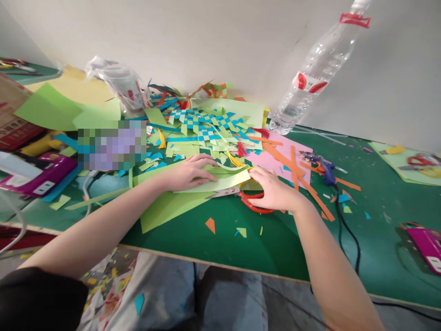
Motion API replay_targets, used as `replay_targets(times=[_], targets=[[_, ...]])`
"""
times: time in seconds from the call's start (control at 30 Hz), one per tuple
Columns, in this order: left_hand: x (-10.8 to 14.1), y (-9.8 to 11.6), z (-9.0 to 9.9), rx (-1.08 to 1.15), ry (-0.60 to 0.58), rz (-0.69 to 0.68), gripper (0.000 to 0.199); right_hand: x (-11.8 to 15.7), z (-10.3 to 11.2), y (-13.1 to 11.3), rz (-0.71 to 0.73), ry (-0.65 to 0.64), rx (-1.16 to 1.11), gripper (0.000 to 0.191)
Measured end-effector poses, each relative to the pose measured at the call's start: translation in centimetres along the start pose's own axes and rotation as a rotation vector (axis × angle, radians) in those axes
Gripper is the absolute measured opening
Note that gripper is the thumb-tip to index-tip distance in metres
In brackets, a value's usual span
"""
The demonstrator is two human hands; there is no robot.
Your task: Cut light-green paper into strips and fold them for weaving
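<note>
1. Fingers of the left hand lie flat, pressing the pale green paper strip onto the bench.
2. Right hand pinches the strip's right end.
3. Strip's long axis runs left-right between both hands, above the red scissors.

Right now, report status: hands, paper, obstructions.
Left hand flat on light green paper strip. Right hand at strip's end, over red scissors. Scraps all around.
</note>
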State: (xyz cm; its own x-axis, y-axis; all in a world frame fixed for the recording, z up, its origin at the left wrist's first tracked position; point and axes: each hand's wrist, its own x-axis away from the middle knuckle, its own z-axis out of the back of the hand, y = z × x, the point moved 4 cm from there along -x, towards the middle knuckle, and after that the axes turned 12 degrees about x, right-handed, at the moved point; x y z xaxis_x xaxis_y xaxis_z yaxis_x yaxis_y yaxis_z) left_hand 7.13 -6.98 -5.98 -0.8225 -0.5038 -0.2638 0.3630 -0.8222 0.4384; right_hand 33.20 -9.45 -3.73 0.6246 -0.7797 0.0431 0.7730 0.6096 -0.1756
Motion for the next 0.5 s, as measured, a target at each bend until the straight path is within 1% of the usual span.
replay_targets(times=[0.1,0.23,0.4,0.5], targets=[[0.2,-0.3,-0.3,-0.024,-0.04,0.006,0.038,0.2,0.0,0.5,-0.031,-0.003,-0.01,0.053],[0.0,-0.1,-1.1,-0.052,-0.041,0.028,0.042,0.1,0.0,0.5,-0.042,-0.004,0.013,0.053],[-0.3,0.6,-2.0,-0.038,-0.029,0.047,0.05,-0.2,0.0,-0.6,0.017,0.01,-0.018,0.052],[-0.4,0.7,-2.4,-0.053,-0.014,0.063,0.047,-0.5,0.0,-1.3,0.022,0.013,-0.019,0.052]])
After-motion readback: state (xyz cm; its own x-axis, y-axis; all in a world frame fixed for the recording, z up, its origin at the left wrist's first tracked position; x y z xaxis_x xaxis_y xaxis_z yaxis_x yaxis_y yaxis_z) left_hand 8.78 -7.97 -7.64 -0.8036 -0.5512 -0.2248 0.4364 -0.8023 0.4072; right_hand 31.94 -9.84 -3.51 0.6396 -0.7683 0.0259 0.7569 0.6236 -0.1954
